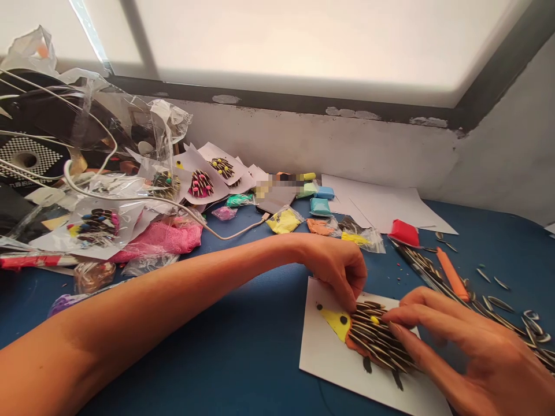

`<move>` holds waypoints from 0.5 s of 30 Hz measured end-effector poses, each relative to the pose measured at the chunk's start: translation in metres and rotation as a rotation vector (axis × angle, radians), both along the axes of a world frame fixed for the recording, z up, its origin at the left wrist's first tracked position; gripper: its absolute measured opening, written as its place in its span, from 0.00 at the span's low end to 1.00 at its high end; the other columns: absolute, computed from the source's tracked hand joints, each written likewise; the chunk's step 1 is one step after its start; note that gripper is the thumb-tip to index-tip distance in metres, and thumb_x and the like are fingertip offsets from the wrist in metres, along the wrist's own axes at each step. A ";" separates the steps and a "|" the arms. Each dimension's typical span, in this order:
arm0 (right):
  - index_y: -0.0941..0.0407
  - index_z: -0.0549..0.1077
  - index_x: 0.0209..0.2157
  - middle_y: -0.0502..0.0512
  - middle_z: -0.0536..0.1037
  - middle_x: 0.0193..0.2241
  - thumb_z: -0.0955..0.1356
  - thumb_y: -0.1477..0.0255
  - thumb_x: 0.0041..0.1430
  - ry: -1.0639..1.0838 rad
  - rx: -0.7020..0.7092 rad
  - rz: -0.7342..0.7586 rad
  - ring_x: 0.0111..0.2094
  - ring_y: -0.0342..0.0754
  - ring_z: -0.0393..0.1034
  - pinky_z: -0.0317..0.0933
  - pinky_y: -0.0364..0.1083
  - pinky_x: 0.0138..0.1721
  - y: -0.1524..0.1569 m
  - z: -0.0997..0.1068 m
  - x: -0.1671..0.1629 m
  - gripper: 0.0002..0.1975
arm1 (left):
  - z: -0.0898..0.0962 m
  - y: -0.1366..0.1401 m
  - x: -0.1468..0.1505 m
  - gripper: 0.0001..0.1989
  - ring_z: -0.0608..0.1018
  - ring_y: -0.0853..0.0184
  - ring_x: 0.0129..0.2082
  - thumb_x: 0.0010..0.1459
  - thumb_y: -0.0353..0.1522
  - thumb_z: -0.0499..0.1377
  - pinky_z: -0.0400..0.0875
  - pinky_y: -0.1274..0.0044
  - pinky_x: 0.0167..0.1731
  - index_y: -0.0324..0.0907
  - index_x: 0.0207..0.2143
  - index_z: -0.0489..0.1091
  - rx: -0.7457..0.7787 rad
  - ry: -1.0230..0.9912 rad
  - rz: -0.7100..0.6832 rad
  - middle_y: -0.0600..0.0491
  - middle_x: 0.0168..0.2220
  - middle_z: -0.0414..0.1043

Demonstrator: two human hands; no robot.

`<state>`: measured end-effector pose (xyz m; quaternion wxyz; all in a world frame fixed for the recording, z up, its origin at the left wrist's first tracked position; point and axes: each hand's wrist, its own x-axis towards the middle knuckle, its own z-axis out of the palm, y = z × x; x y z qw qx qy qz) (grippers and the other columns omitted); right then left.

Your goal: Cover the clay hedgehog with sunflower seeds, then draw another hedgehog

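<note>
A clay hedgehog [377, 342] on white card [318, 352] atop the worktop [208, 358] lies between the left hand [336, 266], fingers curled, and right hand [470, 338], fingers nearly pinched, grips unclear; heavy pressing could dislodge its sunflower-seed spines [368, 334].

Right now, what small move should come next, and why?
I'd probably press the small yellow clay-like ball lightly with the right hand: the ball sits among dark striped seeds on the white rectangular card, beside that hand's fingers, with the left hand close by.
</note>
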<state>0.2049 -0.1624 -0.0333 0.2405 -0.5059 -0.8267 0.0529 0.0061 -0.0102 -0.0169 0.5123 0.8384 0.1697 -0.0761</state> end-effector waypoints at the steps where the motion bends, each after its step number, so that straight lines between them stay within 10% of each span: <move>1: 0.48 0.79 0.42 0.50 0.76 0.35 0.68 0.63 0.65 -0.010 0.012 0.006 0.31 0.42 0.73 0.67 0.39 0.30 -0.001 0.000 0.000 0.09 | 0.000 0.000 0.000 0.06 0.71 0.72 0.27 0.47 0.29 0.69 0.62 0.79 0.25 0.40 0.27 0.74 0.001 0.001 -0.001 0.59 0.26 0.73; 15: 0.48 0.79 0.46 0.51 0.76 0.35 0.66 0.65 0.67 -0.052 0.062 0.020 0.30 0.42 0.74 0.67 0.39 0.29 -0.001 -0.004 -0.001 0.11 | -0.004 0.001 0.001 0.08 0.71 0.72 0.26 0.50 0.35 0.67 0.60 0.79 0.24 0.40 0.27 0.74 0.017 0.001 -0.045 0.58 0.25 0.71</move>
